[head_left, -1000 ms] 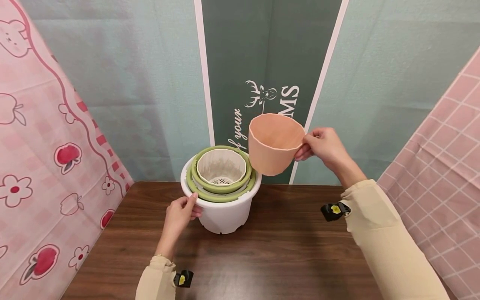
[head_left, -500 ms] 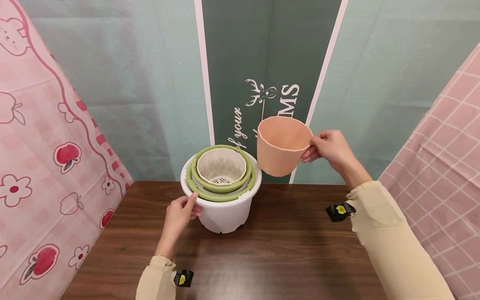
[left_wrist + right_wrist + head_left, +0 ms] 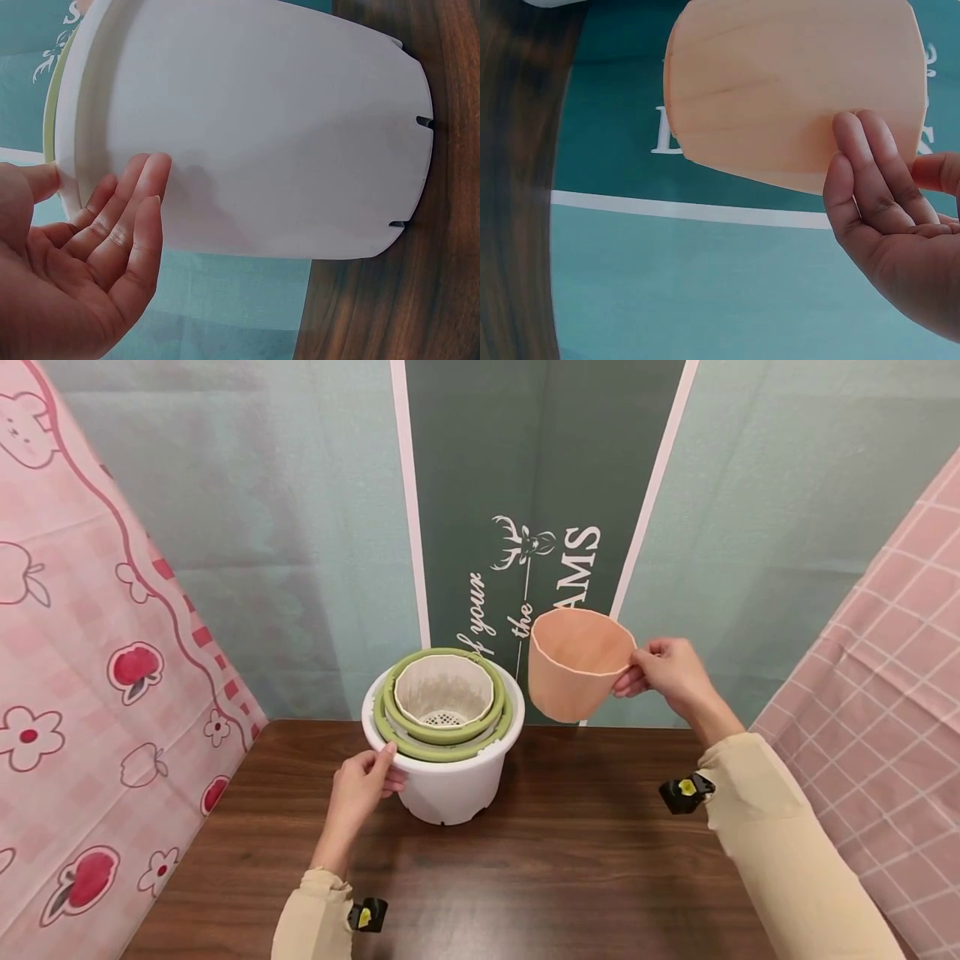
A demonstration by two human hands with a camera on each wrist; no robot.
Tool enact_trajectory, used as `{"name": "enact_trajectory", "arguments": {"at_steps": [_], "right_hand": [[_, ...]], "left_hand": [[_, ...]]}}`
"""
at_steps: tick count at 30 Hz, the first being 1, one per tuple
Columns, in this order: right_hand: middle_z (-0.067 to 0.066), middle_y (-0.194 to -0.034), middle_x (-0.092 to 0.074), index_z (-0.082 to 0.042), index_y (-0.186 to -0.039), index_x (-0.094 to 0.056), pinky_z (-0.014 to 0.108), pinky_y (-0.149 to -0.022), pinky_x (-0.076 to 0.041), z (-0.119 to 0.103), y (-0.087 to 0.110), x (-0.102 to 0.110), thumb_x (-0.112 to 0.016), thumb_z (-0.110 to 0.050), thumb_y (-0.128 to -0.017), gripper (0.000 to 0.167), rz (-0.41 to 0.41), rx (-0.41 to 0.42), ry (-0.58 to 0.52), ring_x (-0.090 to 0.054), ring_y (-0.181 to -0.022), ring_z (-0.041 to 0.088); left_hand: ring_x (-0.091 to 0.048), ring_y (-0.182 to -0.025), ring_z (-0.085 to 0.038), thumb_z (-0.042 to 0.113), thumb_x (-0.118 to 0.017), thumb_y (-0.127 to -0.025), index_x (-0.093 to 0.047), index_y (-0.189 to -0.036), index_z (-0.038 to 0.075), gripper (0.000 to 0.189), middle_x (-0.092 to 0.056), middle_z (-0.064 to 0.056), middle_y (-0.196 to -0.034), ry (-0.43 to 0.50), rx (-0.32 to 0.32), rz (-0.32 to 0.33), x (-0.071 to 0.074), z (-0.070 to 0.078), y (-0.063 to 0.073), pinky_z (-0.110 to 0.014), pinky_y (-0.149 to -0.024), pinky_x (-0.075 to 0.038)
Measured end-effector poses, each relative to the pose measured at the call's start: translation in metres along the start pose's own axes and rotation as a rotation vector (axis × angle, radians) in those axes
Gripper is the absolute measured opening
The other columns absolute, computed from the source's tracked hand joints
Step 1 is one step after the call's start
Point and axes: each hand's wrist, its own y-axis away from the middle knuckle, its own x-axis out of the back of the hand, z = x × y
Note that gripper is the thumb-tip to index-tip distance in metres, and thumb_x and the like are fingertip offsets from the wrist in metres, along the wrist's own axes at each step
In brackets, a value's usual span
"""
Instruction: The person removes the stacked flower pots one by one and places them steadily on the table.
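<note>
A large white flower pot [image 3: 450, 793] stands on the table, with green-rimmed pots [image 3: 442, 752] nested inside it. Innermost sits a cream pot [image 3: 442, 685] with a perforated bottom. My left hand [image 3: 362, 781] pinches the white pot's rim at its near left, thumb on the rim and fingers against the outer wall, as the left wrist view also shows. To the right of the stack, my right hand [image 3: 671, 675] pinches the rim of a peach-coloured pot [image 3: 573, 685] between thumb and fingers. That pot hangs above the table, slightly tilted, its inside partly visible.
The brown wooden table [image 3: 525, 877] ends at the back against a green cloth [image 3: 300, 568] with white lettering. A pink printed cloth [image 3: 112, 693] hangs on the left, and a pink checked cloth [image 3: 885, 735] on the right.
My right hand has carried the peach-coloured pot to the right, away from the stack, and somewhat lower. The left hand and the nested pots have stayed in place.
</note>
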Motion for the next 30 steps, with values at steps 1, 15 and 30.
{"name": "enact_trajectory", "arguments": {"at_steps": [1,15,30], "right_hand": [[0.008,-0.061,-0.066,0.015,-0.091,-0.048,0.034,-0.06,-0.055,0.003,0.0,-0.001,-0.037,-0.004,-0.093,0.023,0.002,-0.001,0.003,-0.066,-0.058,0.019],[0.014,-0.065,-0.065,0.014,-0.091,-0.048,0.036,-0.061,-0.055,0.06,0.001,-0.027,-0.035,-0.004,-0.093,0.022,-0.003,-0.056,-0.001,-0.066,-0.059,0.021],[0.018,-0.066,-0.064,0.013,-0.089,-0.047,0.038,-0.061,-0.055,0.102,0.005,-0.049,-0.035,-0.001,-0.093,0.019,0.016,-0.094,-0.036,-0.066,-0.057,0.022]], "left_hand": [[-0.066,-0.062,-0.02,0.034,-0.051,-0.094,-0.063,-0.083,-0.005,0.042,-0.066,-0.011,-0.069,0.002,0.003,0.0,0.0,0.0,0.0,-0.029,-0.058,-0.054],[-0.066,-0.062,-0.022,0.034,-0.051,-0.094,-0.063,-0.083,-0.005,0.042,-0.066,-0.012,-0.069,0.013,-0.001,0.01,-0.001,0.0,-0.001,-0.035,-0.06,-0.054],[-0.066,-0.061,-0.02,0.034,-0.051,-0.094,-0.063,-0.083,-0.005,0.042,-0.067,-0.012,-0.068,0.023,-0.007,0.015,-0.002,-0.001,-0.001,-0.029,-0.056,-0.053]]}}
